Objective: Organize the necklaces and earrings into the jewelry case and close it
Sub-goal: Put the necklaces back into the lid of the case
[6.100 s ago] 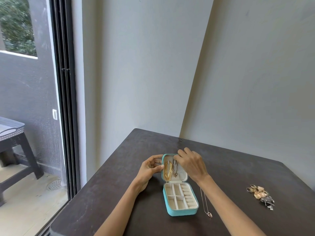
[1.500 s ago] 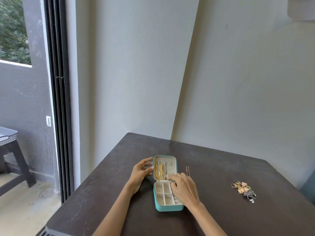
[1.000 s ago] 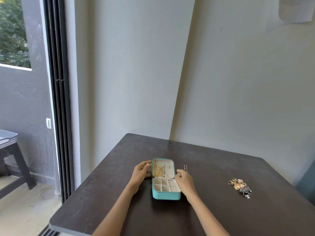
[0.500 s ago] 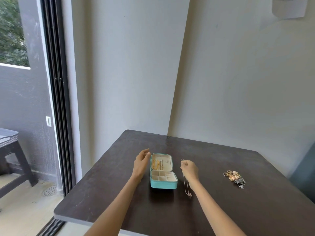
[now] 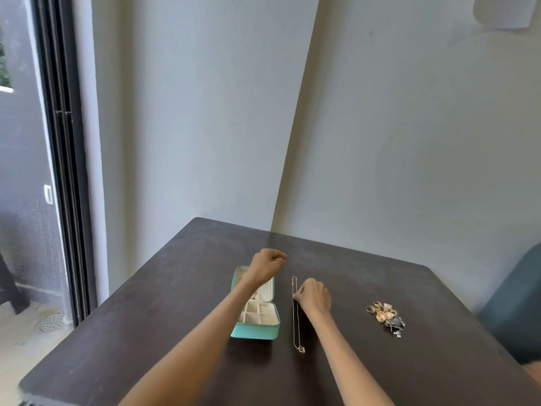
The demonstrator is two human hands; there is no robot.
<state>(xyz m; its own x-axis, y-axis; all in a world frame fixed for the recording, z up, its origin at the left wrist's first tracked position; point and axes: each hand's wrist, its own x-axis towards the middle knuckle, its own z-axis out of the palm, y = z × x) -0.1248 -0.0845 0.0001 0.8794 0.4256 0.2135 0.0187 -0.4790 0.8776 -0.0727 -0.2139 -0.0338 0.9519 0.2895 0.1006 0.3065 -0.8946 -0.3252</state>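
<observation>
- the teal jewelry case (image 5: 257,331) lies open on the dark counter (image 5: 146,317), its lid (image 5: 268,288) tipped back away from the person and its cream, divided tray facing up.
- small gold pieces show against the inside of the lid; they are too small and too hidden by the arm to name.
- the left hand (image 5: 265,266) is raised over the far end of the lid, the forearm crossing above the case. its fingers (image 5: 279,256) are curled in with the tips close together; i cannot tell whether they pinch anything.
- the right hand (image 5: 314,295) sits just right of the case, knuckles up, fingers (image 5: 298,296) bunched and pinching a thin chain necklace (image 5: 295,317) partway along its length.
- the necklace runs in a nearly straight line beside the case's right edge, from a small loop at the far end down to a little pendant (image 5: 301,349) near the person. it lies apart from the case, not in it.
- a heap of earrings (image 5: 386,316), gold, pinkish and dark silver, lies on the counter well to the right of the right hand, untouched.
- the counter stands in a corner between two pale walls (image 5: 409,142); a dark-framed sliding door (image 5: 63,171) is at the left and the edge of a teal seat (image 5: 515,303) at the far right.
</observation>
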